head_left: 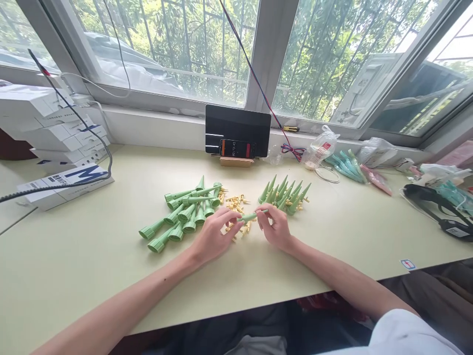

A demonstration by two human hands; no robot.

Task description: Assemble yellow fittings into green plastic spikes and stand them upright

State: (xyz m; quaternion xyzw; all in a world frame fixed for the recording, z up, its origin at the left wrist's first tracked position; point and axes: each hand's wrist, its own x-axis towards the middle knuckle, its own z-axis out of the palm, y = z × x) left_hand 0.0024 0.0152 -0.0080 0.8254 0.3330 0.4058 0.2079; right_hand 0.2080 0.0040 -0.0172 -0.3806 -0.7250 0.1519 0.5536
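"Cone between the two hands, above the small yellow pieces. What could spoil that?"

"A slip, I'd say: each end is only pinched, so an uneven pull might drop it among them. The left hand is also just beside the green pile (loose cones, which could roll if a knuckle catches one)."

"And over on the right?"

"The pointed cluster is just beyond the right hand; a push toward the far side could topple some."

"How are the hands posed?"

"Both nearly closed, thumb and fingers on opposite ends of the cone, which lies roughly level. The forearms slant inward over the near part of the surface. How firm the grip is, I can't tell."
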